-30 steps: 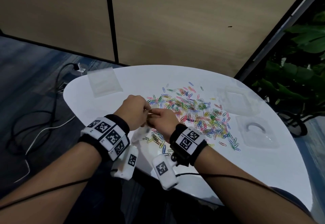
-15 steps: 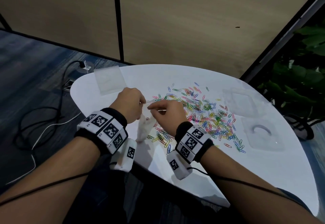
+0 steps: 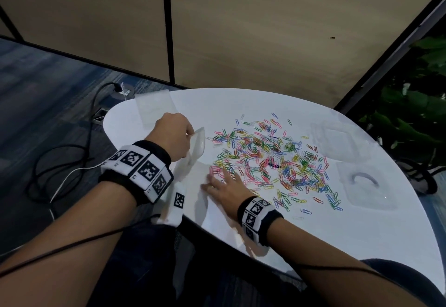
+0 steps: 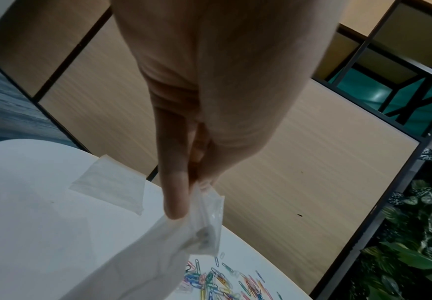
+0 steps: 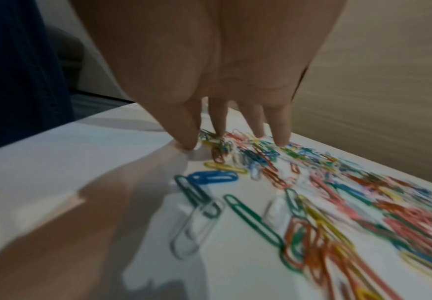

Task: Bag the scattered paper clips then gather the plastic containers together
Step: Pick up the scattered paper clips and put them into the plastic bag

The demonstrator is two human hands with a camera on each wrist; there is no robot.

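Observation:
Coloured paper clips (image 3: 270, 159) lie scattered across the middle of the white table (image 3: 313, 239). My left hand (image 3: 175, 135) pinches the top edge of a small clear plastic bag (image 3: 196, 148) that hangs above the table's left part; in the left wrist view the bag (image 4: 204, 229) hangs from my thumb and fingers. My right hand (image 3: 224, 185) lies flat with spread fingers on the near-left edge of the clip pile; in the right wrist view its fingertips (image 5: 281, 140) touch the paper clips (image 5: 312, 192). Two clear plastic containers (image 3: 337, 141) (image 3: 366, 186) sit at the right.
Another clear bag (image 3: 155, 108) lies flat at the table's far left edge. A beige partition wall (image 3: 265, 29) stands behind, green plants (image 3: 415, 113) at the right. Cables (image 3: 60, 162) run over the floor at the left. The table's near edge is just below my wrists.
My hands have parted. The right hand let go of the bag and dropped flat onto the clips; the left hand lifted the bag up and to the left.

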